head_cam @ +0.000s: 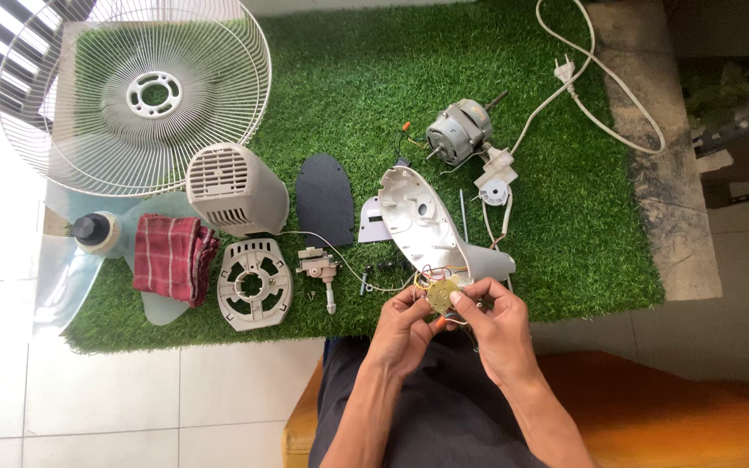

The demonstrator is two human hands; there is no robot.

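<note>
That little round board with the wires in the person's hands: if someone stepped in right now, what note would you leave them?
Left hand and right hand both pinch the small round board, wires attached, by the grey fan housing.
Already apart on the green mat: wire guard, motor, rear cover, blade.
Left: the board is not yet free of its wires.

A small round yellowish switch part [441,296] with thin coloured wires attached is held between both hands' fingertips, just off the near edge of the green turf, beside the narrow end of the light-grey plastic fan housing [426,230].
</note>
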